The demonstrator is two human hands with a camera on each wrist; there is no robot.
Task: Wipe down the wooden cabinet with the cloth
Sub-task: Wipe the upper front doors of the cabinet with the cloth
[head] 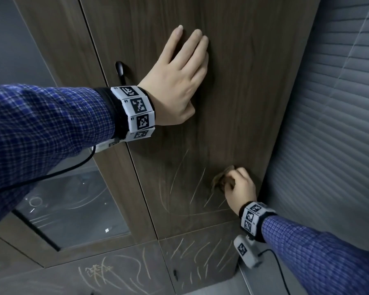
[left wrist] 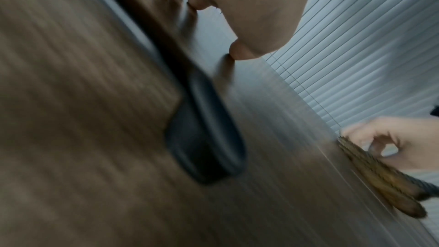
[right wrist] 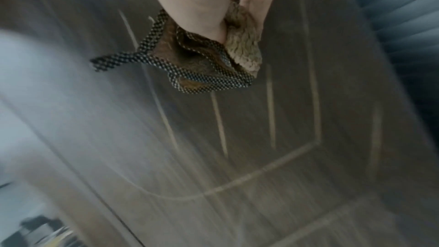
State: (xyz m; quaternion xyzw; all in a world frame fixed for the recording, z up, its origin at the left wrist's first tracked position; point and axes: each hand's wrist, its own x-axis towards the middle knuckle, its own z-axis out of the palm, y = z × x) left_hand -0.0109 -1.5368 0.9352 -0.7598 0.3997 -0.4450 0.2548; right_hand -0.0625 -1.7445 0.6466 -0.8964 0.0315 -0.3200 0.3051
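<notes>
The dark wooden cabinet door [head: 232, 86] fills the head view, with pale chalk-like streaks [head: 179, 177] on its lower part. My left hand [head: 179, 75] lies flat against the door with straight fingers, just right of the black handle [head: 120, 71]. Lower down, near the door's right edge, my right hand [head: 238, 186] grips a bunched brown cloth [head: 221, 180] against the wood. In the right wrist view the cloth [right wrist: 202, 59] shows a checkered border, with streaks [right wrist: 219, 121] beyond it. The left wrist view shows the handle [left wrist: 206, 132] blurred, the cloth [left wrist: 370, 176] and my right hand [left wrist: 399, 146].
Grey window blinds [head: 328, 124] stand close beside the cabinet's right edge. A glass-panelled door [head: 68, 205] sits to the lower left. The lower cabinet panels [head: 200, 258] also carry streaks and scribbles. A black cable [head: 58, 173] hangs from my left wrist.
</notes>
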